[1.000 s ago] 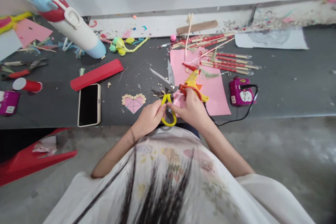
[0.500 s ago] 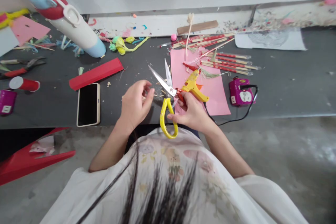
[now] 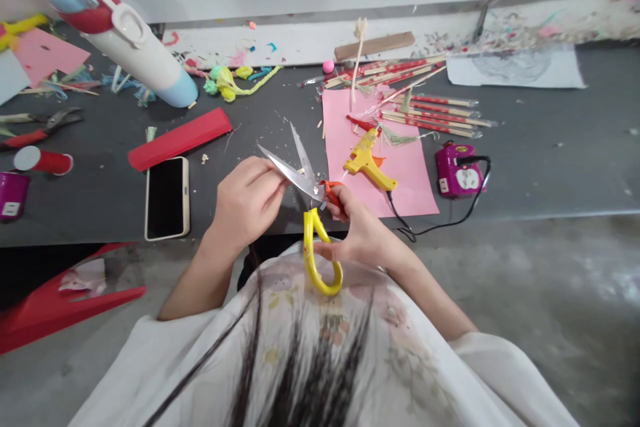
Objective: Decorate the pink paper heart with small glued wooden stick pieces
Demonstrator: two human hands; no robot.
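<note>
My right hand (image 3: 360,230) grips a pair of scissors (image 3: 295,177) with a yellow loop and an orange-red part near the fingers. Its blades are spread and point up and left. My left hand (image 3: 250,203) is closed beside the lower blade, fingertips right by the metal; whatever they pinch, if anything, is hidden. Just right of the scissors, a yellow glue gun (image 3: 369,163) lies on a sheet of pink paper (image 3: 415,193). Tiny cut bits (image 3: 320,125) are scattered on the dark tabletop beyond the blades.
A phone (image 3: 167,200) and a red folded strip (image 3: 180,140) lie left of my hands. Behind them stands a tall bottle (image 3: 145,60). Red-wrapped sticks (image 3: 435,113) lie across the back right. A purple box (image 3: 457,170) with a black cord sits right of the paper.
The scissors have come left and toward my body, and their blades now lean further left. My left hand has closed its fingers and come up against the lower blade.
</note>
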